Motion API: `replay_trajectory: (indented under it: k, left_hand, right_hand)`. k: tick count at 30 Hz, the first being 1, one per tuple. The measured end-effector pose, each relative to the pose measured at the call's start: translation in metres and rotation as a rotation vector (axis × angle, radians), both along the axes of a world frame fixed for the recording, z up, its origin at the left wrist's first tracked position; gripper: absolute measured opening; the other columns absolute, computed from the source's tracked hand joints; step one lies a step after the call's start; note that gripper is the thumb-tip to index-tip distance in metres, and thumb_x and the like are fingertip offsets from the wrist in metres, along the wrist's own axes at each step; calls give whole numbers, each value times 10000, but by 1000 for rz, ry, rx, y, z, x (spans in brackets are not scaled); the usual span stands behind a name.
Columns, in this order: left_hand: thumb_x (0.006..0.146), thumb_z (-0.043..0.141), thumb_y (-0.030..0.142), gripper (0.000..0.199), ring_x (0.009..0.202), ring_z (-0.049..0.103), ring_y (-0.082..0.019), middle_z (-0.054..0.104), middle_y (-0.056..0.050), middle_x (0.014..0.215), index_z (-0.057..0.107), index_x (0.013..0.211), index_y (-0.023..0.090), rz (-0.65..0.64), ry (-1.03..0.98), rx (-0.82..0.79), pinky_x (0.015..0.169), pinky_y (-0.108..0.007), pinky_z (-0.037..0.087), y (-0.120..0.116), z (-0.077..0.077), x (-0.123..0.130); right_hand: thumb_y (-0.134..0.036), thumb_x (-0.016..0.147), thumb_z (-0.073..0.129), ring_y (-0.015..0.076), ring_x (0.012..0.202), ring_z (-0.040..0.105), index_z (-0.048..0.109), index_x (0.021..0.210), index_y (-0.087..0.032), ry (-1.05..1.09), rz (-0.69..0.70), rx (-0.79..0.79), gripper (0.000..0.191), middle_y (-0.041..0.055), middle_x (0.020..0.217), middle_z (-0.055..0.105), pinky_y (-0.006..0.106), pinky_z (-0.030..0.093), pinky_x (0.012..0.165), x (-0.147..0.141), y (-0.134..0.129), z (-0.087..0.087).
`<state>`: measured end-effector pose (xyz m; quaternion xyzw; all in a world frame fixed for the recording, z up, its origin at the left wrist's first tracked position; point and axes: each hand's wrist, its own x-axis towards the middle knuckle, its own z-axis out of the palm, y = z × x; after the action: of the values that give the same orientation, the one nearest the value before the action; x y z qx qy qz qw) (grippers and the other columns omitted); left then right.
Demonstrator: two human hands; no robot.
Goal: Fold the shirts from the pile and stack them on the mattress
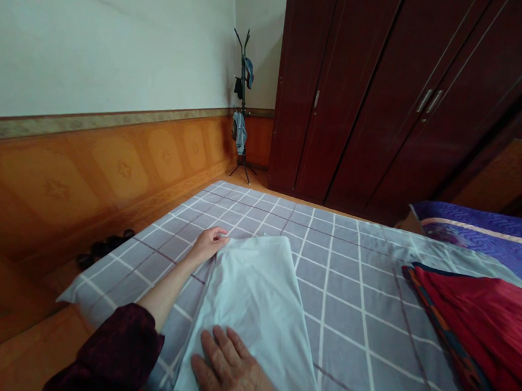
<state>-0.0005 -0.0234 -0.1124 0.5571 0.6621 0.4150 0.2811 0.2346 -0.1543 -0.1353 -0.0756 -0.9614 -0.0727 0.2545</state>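
A pale white cloth point(255, 284), folded into a long panel, lies on the grey checked bed sheet point(340, 272). At its far left corner my left hand point(209, 244) has its thumb and fingers closed on the edge. My right hand point(240, 370) lies flat on the near part of the cloth, fingers stretched out. Slight creases run across the cloth, and its near end is partly hidden under my right hand. I cannot tell from its folded shape what kind of item it is.
Red and dark folded fabric point(479, 330) lies on the bed at the right, with a purple quilted cover point(485, 238) behind it. Dark red wardrobes point(361, 101) and a coat stand point(243, 99) rise beyond the bed. Dark shoes point(100, 248) sit on the floor at left.
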Motion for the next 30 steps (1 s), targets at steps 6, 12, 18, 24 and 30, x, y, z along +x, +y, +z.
replay_trajectory:
  k: [6,12,18,24,30]
  left_hand:
    - [686,672,341,604,632,565,-139,619,-1,769,483,1226,149,-205,-110,-103,562,-230,407,-11,6,-4]
    - [628,639,173,577,688,527,-125,574,18,827,499,1188,168,-212,-110,-61,593,-212,395,-14,11,8]
    - [668,603,179,528,701,512,-118,538,28,837,478,1181,192,-162,-96,7,609,-208,391,-13,10,16]
    - [638,603,142,638,741,544,-138,571,8,883,430,1251,183,-165,-57,26,664,-234,425,-10,6,21]
    - [653,564,116,520,785,530,-141,561,9,930,465,1158,194,-148,29,106,718,-237,424,-10,12,30]
  right_hand:
    - [-327,963,403,240,1126,572,531,1169,-179,31,2,14,284,98,1287,573,375,476,914,-1,0,-3]
    - [-317,948,440,229,1126,571,540,1149,-185,104,-2,57,260,79,1263,593,358,471,926,-1,1,-6]
    - [-313,944,451,251,1151,555,521,1179,-181,-8,13,-15,278,111,1312,550,388,453,954,-1,0,-9]
    - [-316,941,460,247,1127,575,533,1155,-182,32,8,-3,264,93,1279,582,378,499,909,-1,0,-7]
    - [-333,949,444,240,1124,576,520,1190,-179,45,10,42,296,85,1249,604,366,497,904,0,1,-4]
